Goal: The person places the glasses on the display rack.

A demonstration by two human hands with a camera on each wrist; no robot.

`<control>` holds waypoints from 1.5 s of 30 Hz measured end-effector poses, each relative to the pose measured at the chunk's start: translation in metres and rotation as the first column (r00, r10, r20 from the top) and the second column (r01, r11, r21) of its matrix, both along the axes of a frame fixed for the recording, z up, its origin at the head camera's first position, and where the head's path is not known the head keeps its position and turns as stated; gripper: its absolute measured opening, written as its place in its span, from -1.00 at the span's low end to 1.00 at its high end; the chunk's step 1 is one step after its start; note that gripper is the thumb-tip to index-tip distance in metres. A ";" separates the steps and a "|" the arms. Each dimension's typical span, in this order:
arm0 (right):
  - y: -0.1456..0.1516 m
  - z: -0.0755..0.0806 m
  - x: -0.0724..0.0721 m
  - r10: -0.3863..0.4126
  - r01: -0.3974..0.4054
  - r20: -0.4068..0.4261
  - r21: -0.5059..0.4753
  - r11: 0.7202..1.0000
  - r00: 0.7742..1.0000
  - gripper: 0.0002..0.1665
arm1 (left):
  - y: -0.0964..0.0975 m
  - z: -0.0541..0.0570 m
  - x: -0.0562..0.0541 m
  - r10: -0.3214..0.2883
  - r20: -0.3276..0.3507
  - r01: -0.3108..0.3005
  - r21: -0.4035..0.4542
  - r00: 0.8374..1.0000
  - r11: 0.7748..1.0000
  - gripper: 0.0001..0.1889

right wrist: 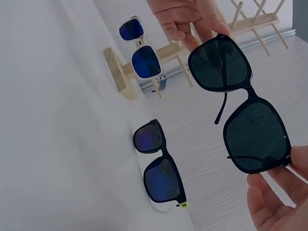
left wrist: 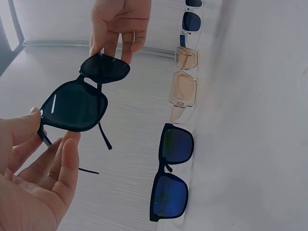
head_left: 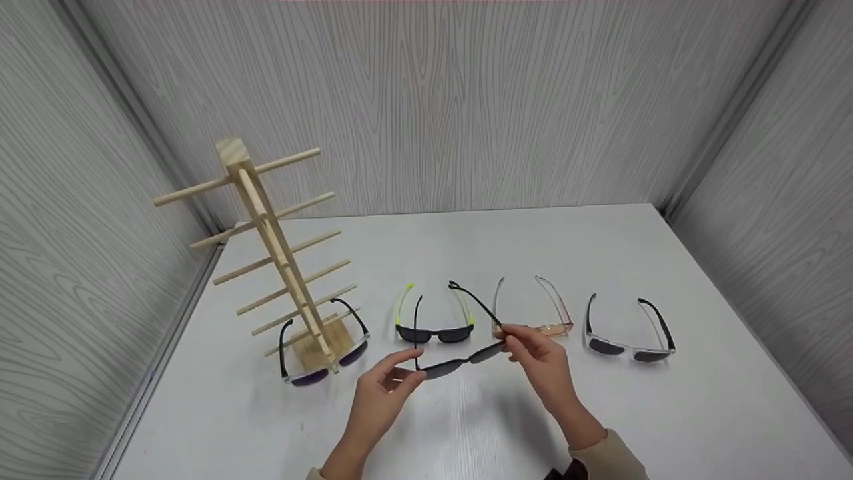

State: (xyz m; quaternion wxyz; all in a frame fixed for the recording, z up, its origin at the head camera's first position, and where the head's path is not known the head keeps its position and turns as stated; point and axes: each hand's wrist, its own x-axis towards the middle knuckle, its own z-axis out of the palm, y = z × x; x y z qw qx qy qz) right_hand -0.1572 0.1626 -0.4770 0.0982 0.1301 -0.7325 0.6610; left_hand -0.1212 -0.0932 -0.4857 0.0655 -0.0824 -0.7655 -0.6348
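Right now, both hands are busy with one pair of black sunglasses (head_left: 445, 368), held up over the near middle of the white table (head_left: 720, 400). Look at the left hand (head_left: 380, 397): thumb and fingers pinch the frame at its left corner, close by the hinge. Over on the other side, the right hand (head_left: 546, 370) has the right corner gripped the same way, fingertips curled in at the hinge. So it's a firm hold at both ends, the lenses facing the near side, the arms unfolded and reaching toward the far side, the whole frame slanting so the left end sits nearer. Just beyond, on the table, lie black-and-yellow glasses (head_left: 454, 334), arms open; to their right come peach glasses (head_left: 554, 330), partly hidden behind the right hand's fingers; and farther right, well apart from the hands, clear-framed sunglasses (head_left: 606, 347) with dark arms, opened out too. Away to the left stands the wooden rack (head_left: 283, 263), pegs sticking out on both sides of its post, and at its foot are blue-lensed glasses (head_left: 310, 378), one arm on either side of the post; whether they rest on the lowest peg I can't tell. Behind it all rises the grey wood-grain wall (head_left: 426, 100).
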 end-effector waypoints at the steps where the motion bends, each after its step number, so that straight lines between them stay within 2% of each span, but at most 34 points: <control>1: -0.001 0.000 -0.001 0.003 -0.003 0.002 0.002 1.000 1.000 -0.73 | -0.001 0.000 0.001 0.004 -0.001 -0.004 -0.003 1.000 1.000 -0.62; 4: -0.005 0.003 -0.001 0.014 -0.014 0.000 0.007 1.000 1.000 -0.73 | -0.004 0.002 0.002 0.015 -0.014 -0.015 -0.001 1.000 1.000 -0.62; 6: -0.009 0.011 0.001 0.025 -0.025 0.001 0.003 1.000 1.000 -0.72 | -0.006 0.003 0.003 0.025 -0.023 -0.025 -0.003 0.999 1.000 -0.62; 17: -0.026 0.015 -0.004 0.074 -0.074 0.020 -0.014 0.997 0.997 -0.72 | -0.019 0.006 0.010 0.088 -0.030 -0.089 -0.018 0.996 0.996 -0.62; 24: -0.035 0.019 -0.007 0.094 -0.094 0.000 0.004 0.996 0.996 -0.71 | -0.025 0.010 0.014 0.133 -0.045 -0.134 -0.017 0.990 0.991 -0.63; 27: -0.040 0.020 -0.009 0.110 -0.110 -0.024 -0.002 0.994 0.994 -0.72 | -0.027 0.015 0.017 0.159 -0.027 -0.159 -0.018 0.987 0.987 -0.65; 31: -0.047 0.021 -0.011 0.144 -0.145 -0.040 -0.014 0.989 0.989 -0.74 | -0.027 0.032 0.025 0.195 -0.030 -0.196 -0.027 0.980 0.980 -0.67; 34: -0.052 0.021 -0.013 0.161 -0.162 -0.022 -0.018 0.987 0.987 -0.73 | -0.028 0.041 0.030 0.216 -0.032 -0.217 -0.037 0.976 0.975 -0.67; 38: -0.057 0.022 -0.014 0.183 -0.183 0.010 -0.025 0.983 0.983 -0.71 | -0.033 0.036 0.032 0.234 -0.032 -0.234 -0.011 0.972 0.972 -0.67; 45: -0.067 0.025 -0.018 0.230 -0.229 0.011 -0.062 0.971 0.973 -0.69 | -0.045 0.021 0.030 0.266 -0.108 -0.267 0.007 0.958 0.964 -0.69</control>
